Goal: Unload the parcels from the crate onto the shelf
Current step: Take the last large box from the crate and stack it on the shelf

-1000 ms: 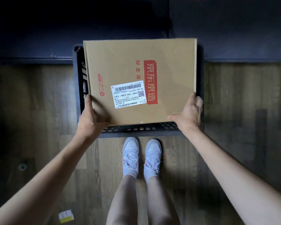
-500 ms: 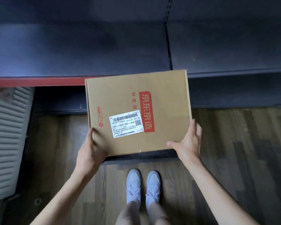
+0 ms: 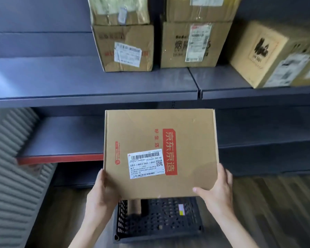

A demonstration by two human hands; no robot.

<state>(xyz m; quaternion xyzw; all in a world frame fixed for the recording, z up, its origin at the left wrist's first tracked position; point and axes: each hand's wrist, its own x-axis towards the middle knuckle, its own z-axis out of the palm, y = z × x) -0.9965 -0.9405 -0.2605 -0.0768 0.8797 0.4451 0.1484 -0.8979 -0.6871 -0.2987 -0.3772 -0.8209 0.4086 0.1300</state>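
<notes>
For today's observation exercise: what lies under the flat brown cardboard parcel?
A black perforated plastic crate holding a brown parcel; the flat cardboard parcel covers the crate's far part.

bare left stretch of the shelf point(image 3: 61, 77), stacked boxes point(image 3: 125, 47) crowding its middle and right

One flat cardboard parcel point(image 3: 159, 151) sits in the centre of the frame, with two hands on it: the left hand point(image 3: 101, 194) at its lower left corner, the right hand point(image 3: 217, 192) at its lower right. One black perforated crate point(image 3: 157, 219) lies at bottom centre. Five cardboard boxes stand across the top: two stacks of two, box point(image 3: 125, 47) and box point(image 3: 190, 45) being the lower ones, and one box point(image 3: 276, 54) at upper right. Three shelf boards point(image 3: 89, 86) show.
</notes>
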